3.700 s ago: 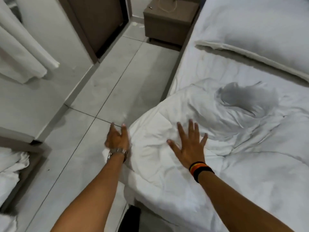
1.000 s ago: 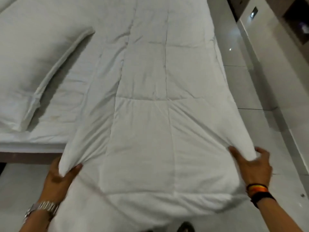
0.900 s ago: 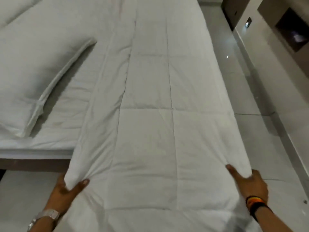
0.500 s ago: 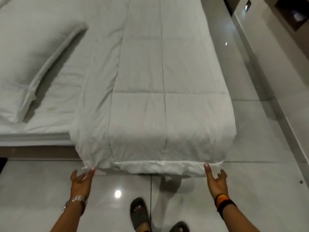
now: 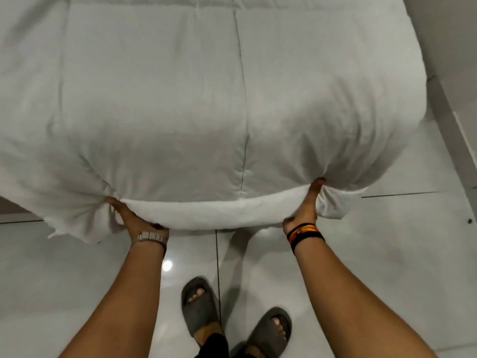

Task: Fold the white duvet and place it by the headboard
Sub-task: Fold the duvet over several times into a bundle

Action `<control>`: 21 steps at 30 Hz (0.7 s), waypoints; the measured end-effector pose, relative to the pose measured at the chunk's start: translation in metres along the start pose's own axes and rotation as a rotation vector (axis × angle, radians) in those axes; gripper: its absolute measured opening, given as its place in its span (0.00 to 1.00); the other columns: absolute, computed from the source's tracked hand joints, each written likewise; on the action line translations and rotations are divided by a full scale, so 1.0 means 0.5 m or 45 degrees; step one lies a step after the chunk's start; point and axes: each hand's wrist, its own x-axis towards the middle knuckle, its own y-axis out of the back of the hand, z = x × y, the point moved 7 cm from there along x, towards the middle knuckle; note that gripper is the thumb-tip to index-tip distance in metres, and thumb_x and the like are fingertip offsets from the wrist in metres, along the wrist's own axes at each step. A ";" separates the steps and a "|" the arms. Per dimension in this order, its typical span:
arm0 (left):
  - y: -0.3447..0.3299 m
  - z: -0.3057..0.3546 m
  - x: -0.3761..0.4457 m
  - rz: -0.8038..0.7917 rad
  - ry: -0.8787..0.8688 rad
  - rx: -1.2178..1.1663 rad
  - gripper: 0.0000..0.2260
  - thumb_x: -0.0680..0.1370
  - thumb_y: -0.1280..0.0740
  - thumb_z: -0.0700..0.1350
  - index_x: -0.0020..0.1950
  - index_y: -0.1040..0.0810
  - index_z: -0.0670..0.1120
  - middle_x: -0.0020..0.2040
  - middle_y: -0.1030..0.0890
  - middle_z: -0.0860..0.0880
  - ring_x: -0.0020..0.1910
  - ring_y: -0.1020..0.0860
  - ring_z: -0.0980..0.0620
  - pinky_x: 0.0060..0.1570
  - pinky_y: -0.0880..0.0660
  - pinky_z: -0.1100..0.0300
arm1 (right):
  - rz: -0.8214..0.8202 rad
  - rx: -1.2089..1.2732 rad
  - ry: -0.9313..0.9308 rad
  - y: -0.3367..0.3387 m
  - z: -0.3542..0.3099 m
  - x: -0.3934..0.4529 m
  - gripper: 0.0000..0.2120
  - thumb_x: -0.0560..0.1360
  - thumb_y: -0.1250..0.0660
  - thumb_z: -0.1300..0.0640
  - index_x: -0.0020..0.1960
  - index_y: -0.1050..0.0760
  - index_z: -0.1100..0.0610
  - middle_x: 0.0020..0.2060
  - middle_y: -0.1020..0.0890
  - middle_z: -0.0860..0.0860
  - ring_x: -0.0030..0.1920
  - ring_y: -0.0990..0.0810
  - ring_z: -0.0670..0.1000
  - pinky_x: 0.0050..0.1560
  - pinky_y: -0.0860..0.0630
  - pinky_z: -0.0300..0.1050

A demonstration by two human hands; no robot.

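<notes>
The white duvet point(image 5: 180, 99) fills the upper frame, its near edge lifted above the tiled floor point(image 5: 387, 254). That edge is gripped from below at lower left by the left hand point(image 5: 131, 220) and at centre right by the right hand point(image 5: 307, 208), both closed on bunched fabric.

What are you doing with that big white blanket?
A person is folding a white duvet. The left hand and the right hand each grip its near edge, bunching the cloth and holding it above the tiled floor. The person stands in grey slippers. No headboard is in view, so the duvet is not there yet.
</notes>
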 end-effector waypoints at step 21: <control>0.026 0.337 -0.630 0.504 -0.241 0.187 0.30 0.76 0.22 0.45 0.76 0.26 0.47 0.73 0.21 0.48 0.70 0.22 0.45 0.71 0.26 0.40 | 0.482 -0.107 0.077 0.166 -0.274 -0.652 0.60 0.65 0.14 0.48 0.83 0.48 0.62 0.77 0.29 0.59 0.72 0.25 0.60 0.69 0.28 0.55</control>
